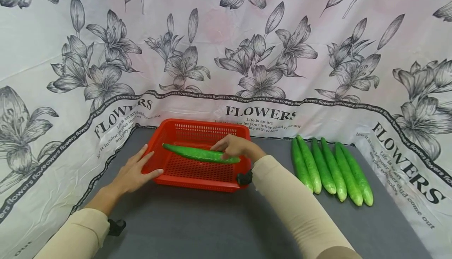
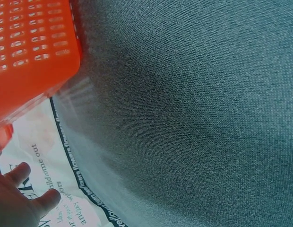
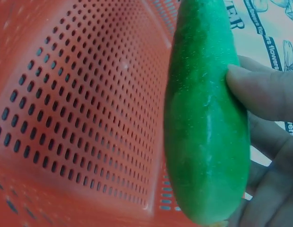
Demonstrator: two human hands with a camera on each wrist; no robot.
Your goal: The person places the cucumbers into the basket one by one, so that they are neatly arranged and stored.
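Observation:
A long green cucumber (image 1: 201, 154) is held lengthwise over the red plastic basket (image 1: 197, 183). My right hand (image 1: 237, 147) grips it near its right end, thumb on one side and fingers on the other; the right wrist view shows this cucumber (image 3: 208, 118) up close above the perforated basket floor (image 3: 85, 104). At the basket's left side, my left hand (image 1: 135, 172) is spread, fingers along the outer wall and thumb at the front left corner. In the left wrist view only part of the left hand (image 2: 19, 198) shows, beside the basket wall (image 2: 38, 66).
Several cucumbers (image 1: 330, 168) lie side by side on the grey table (image 1: 197, 223), to the right of the basket. A white floral cloth (image 1: 197, 70) hangs behind the table and along its sides. Black straps circle both wrists.

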